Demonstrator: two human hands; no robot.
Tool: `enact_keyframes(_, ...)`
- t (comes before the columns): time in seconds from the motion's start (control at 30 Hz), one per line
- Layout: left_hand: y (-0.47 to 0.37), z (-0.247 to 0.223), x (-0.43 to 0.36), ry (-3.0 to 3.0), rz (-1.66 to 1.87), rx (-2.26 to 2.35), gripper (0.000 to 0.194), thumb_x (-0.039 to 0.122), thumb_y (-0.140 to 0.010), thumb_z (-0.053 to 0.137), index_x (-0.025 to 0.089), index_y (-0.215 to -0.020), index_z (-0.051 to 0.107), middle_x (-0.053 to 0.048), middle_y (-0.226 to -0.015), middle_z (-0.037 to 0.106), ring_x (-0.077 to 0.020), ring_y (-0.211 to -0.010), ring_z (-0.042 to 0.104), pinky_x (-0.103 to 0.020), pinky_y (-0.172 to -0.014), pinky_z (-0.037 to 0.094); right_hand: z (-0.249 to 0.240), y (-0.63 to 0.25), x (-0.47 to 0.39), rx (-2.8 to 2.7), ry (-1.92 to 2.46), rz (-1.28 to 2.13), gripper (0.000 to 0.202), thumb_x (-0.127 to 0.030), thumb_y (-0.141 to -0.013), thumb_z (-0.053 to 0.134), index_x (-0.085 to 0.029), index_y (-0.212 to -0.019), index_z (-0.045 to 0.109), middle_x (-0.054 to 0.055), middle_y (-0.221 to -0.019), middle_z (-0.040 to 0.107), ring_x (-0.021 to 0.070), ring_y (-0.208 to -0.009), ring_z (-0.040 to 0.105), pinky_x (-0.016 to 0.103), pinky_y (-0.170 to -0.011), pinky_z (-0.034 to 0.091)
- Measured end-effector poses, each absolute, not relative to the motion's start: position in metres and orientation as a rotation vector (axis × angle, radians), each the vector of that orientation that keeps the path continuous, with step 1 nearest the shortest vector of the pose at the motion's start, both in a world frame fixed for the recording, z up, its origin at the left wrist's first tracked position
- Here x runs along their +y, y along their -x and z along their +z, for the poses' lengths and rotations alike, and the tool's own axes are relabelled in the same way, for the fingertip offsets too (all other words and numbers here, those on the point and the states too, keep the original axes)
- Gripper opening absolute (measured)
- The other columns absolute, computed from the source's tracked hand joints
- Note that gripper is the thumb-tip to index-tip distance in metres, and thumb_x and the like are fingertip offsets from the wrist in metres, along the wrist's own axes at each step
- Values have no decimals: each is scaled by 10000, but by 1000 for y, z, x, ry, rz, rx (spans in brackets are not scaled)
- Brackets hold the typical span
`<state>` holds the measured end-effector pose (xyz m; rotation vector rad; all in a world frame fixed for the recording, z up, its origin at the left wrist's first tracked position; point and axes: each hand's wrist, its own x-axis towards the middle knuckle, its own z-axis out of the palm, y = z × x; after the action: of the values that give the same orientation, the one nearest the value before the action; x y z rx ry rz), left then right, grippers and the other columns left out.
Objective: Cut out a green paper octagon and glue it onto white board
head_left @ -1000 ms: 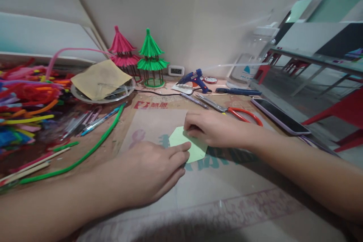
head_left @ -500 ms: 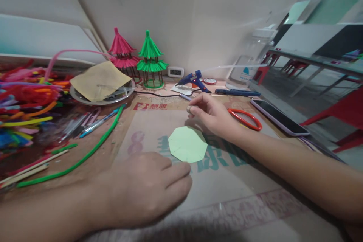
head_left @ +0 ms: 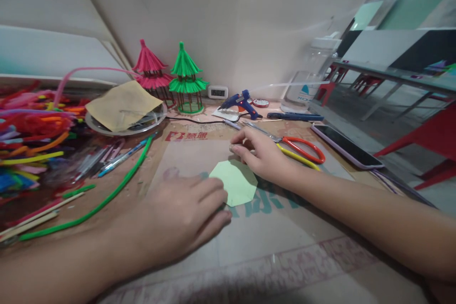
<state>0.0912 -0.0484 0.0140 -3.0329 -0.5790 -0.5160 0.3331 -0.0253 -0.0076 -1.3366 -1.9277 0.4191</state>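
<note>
A pale green octagon of paper (head_left: 238,185) lies flat on the cardboard in front of me. My left hand (head_left: 188,209), palm down with loosely bent fingers and a gap between the lowest two digits, overlaps its left edge; whether it touches the paper is unclear. At the octagon's upper right edge, my right hand (head_left: 258,152) has thumb and forefinger pinched on a tiny pale thing too small to name. Just behind the right hand lie scissors (head_left: 302,145) with red and yellow handles.
Green (head_left: 185,80) and pink (head_left: 151,69) pipe-cleaner pavilions stand by the wall. Nearby are a blue glue gun (head_left: 242,103), a utility knife (head_left: 295,116) and a phone (head_left: 344,145). Colourful pipe cleaners (head_left: 32,128) pile up left, beside a plate (head_left: 123,133) with yellow sandpaper-like sheet.
My left hand has moved up and its fingers now cover the octagon's left edge. My right hand has shifted slightly down beside the paper, and more of the scissors shows.
</note>
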Motion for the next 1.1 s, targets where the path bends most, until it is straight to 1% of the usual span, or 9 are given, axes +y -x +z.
enact_keyframes(0.1,-94,11,-38,3023,-458,-885,562,585,-930,581,161,-1298,584,-171,-1281,661,-371,-1149,636,-536,-950,530,-10,-334,-22,-1867,1327,470,89,-285,-945,551,-213,-997,549,30,-859,639,186,-786,638,306,-686,489)
enact_keyframes(0.17,-98,8,-30,3101,-447,-1062,677,621,-883,618,158,-1368,522,-178,-1364,614,-384,-1240,585,-557,-1006,502,-11,-333,-20,-1800,1323,531,102,-288,-939,553,-218,-1012,545,17,-850,623,170,-750,627,296,-668,493)
enact_keyframes(0.37,-106,2,-23,3237,-404,-1275,692,494,-866,626,192,-1460,439,-151,-1504,512,-355,-1363,497,-551,-1083,447,-13,-324,-10,-1516,1325,961,133,-299,-939,446,-229,-1027,518,-46,-661,521,146,-579,566,265,-566,484)
enact_keyframes(0.5,-107,5,-26,3266,-395,-1301,668,446,-851,633,205,-1448,456,-132,-1496,524,-340,-1367,494,-538,-1102,429,-1,-327,-7,-1509,1372,1018,78,-210,-876,388,-234,-869,462,-67,-595,424,131,-506,482,251,-525,420)
enact_keyframes(0.63,-106,5,-26,3277,-425,-1292,662,450,-847,630,206,-1440,466,-136,-1486,531,-349,-1356,501,-545,-1080,445,22,-338,-10,-1695,1468,926,212,-263,-816,589,-206,-623,523,-36,-530,449,132,-501,429,270,-490,298)
enact_keyframes(0.77,-105,2,-25,3264,-450,-1297,687,463,-834,635,201,-1446,464,-142,-1476,538,-366,-1341,510,-566,-1068,446,39,-343,-18,-2202,1680,646,170,-330,-831,690,-202,-909,770,26,-699,665,179,-641,568,285,-572,364)
enact_keyframes(0.83,-105,1,-25,3256,-452,-1291,691,467,-836,637,198,-1448,461,-145,-1473,541,-366,-1335,517,-559,-1063,451,41,-344,-21,-2358,1705,607,264,-318,-861,675,-234,-1090,778,51,-848,734,207,-744,635,297,-631,411)
enact_keyframes(0.93,-104,2,-25,3259,-456,-1262,673,465,-843,637,206,-1440,467,-143,-1464,552,-365,-1325,529,-552,-1049,465,40,-345,-22,-2416,1681,649,345,-312,-828,727,-270,-1168,765,63,-1028,772,251,-890,686,317,-701,456)
enact_keyframes(1.1,-104,2,-25,3256,-449,-1282,677,484,-847,635,221,-1445,460,-141,-1478,540,-370,-1333,522,-560,-1043,471,36,-346,-23,-2472,1677,612,455,-402,-761,801,-272,-1192,734,50,-950,764,243,-797,683,306,-622,428)
